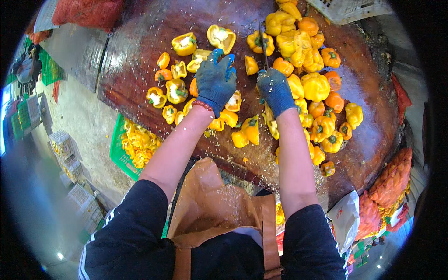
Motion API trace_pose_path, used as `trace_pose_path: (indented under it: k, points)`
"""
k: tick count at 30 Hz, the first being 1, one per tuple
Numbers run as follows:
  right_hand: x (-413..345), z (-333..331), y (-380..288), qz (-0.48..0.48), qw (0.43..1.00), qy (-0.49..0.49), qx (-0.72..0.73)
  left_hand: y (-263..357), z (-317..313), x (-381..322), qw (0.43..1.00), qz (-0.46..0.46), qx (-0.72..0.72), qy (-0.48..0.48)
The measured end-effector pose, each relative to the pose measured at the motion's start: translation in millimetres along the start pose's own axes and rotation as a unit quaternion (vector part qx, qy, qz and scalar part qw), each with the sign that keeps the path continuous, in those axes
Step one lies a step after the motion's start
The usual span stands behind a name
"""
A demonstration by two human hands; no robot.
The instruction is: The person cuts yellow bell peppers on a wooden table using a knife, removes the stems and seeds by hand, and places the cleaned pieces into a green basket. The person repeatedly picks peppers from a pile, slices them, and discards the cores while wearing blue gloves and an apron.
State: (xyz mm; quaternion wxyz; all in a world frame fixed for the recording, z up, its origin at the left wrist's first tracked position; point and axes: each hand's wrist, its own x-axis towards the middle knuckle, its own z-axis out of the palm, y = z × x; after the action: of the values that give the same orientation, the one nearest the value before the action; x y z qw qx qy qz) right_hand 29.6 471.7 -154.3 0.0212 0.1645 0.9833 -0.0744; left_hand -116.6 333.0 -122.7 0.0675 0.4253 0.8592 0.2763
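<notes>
My left hand [216,82], in a blue work glove, hovers over cut yellow peppers with its fingers apart and nothing visible in it. My right hand [274,90], gloved too, grips a knife whose blade [264,47] points away from me. The blade passes across a yellow bell pepper [251,41] with a green stem; whether it cuts into it I cannot tell. Pepper halves [222,37] with pale cores lie beyond my left fingers, and a small pepper piece [251,65] sits left of the knife. The knife's handle is hidden in my fist.
A pile of whole yellow and orange peppers [315,86] covers the right of the wet brown table [140,52]. Below its left edge stands a green crate [117,154] of pepper pieces. Red mesh sacks [392,178] lie lower right; a white crate [353,12] is at the far edge.
</notes>
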Motion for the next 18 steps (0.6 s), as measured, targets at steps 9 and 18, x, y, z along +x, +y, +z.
trace_pose_path:
  k: [9, 18]
  points:
    - [-52, -55, -28, 0.258, 0.876, 0.055, 0.404, 23, 26, 60, 0.994, 0.079, -0.007, 0.082]
    - [-66, -61, 38, 0.075, 0.992, 0.045, 0.087, 64, 77, 107, 0.984, 0.129, -0.034, -0.115]
